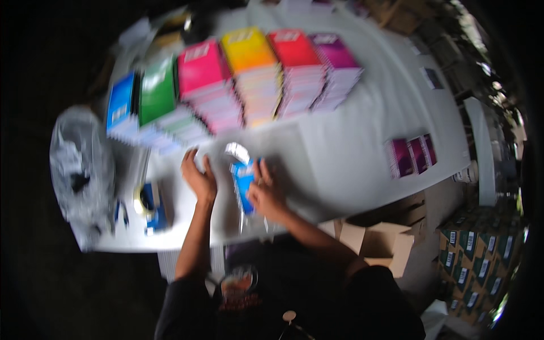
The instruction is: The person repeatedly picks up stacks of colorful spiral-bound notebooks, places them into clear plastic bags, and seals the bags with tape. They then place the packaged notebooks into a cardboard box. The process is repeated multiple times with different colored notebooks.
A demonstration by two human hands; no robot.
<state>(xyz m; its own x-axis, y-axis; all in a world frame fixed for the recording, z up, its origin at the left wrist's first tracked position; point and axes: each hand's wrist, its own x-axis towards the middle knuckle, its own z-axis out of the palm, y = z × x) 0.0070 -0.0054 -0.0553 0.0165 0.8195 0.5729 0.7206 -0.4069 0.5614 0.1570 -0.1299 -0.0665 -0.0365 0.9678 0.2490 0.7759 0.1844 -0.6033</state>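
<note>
A small blue notebook (242, 184) lies at the middle of the table's near side, inside what looks like a clear plastic sleeve whose shiny end shows below it. My right hand (266, 194) is over its right side, with fingers and thumb pressed on the cover; motion blur softens the grip. To the left of the notebook, my left hand (199, 177) is held with thumb and fingers apart and nothing in it. Just beyond the notebook is a shiny, crumpled-looking clear plastic piece (237, 151).
Tall stacks of notebooks in blue (120, 105), green (157, 90), pink (201, 63), yellow (249, 48), red (294, 48) and purple (335, 52) line the far side. A tape dispenser (152, 207) and clear plastic bag (82, 164) are left. Purple notebooks (412, 156) and an open carton (381, 243) are right.
</note>
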